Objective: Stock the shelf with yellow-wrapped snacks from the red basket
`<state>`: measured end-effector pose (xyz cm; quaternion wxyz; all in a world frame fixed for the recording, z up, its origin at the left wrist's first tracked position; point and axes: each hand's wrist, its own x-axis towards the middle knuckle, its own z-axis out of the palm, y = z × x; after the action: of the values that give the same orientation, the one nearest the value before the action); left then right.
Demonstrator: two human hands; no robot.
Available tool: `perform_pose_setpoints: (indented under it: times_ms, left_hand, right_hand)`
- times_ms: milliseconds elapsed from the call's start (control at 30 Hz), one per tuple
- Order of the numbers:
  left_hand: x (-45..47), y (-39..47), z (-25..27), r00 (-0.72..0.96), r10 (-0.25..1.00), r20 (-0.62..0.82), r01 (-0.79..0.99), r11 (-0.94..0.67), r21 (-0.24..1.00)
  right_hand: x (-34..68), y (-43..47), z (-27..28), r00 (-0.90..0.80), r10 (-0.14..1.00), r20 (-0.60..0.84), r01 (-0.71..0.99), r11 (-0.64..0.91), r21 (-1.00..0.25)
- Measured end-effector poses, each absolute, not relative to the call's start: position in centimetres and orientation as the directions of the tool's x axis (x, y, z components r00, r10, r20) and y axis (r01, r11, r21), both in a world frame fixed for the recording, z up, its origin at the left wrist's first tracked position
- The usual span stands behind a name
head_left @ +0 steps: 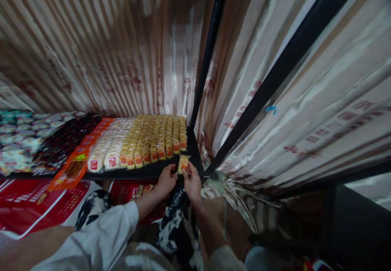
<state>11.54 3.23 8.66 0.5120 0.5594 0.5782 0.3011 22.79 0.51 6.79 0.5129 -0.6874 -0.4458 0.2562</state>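
Observation:
A small yellow wrapped snack pack [183, 163] with a red label stands at the front of the black shelf [195, 151]. My right hand [192, 182] pinches its right side between thumb and fingers. Just left of it, my left hand [167, 179] has its fingers curled in. Whether those fingers hold anything is hidden. Behind both hands, rows of matching yellow packs [154, 136] stand close together, their front ones showing red labels.
Left of the rows are white wrapped packs [112, 160], an orange bag [73, 167], dark packets [65, 143] and pale wrapped packs [21, 134]. Black posts [210, 47] rise at the shelf corner before printed curtains [128, 43]. A red bag [39, 206] lies below.

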Motion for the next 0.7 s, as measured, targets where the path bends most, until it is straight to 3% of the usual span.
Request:
perform_pose_setpoints:
  times_ms: [400,700]
  left_hand:
    - [14.4,5.4,7.6,0.212,0.964,-0.160,0.331,0.083,0.940]
    - [14.4,6.3,6.9,0.176,0.973,-0.151,0.383,0.073,0.921]
  right_hand:
    - [25.4,7.4,6.7,0.498,0.823,0.274,0.615,-0.113,-0.780]
    - [25.2,9.3,5.7,0.450,0.836,0.315,0.659,-0.072,-0.749]
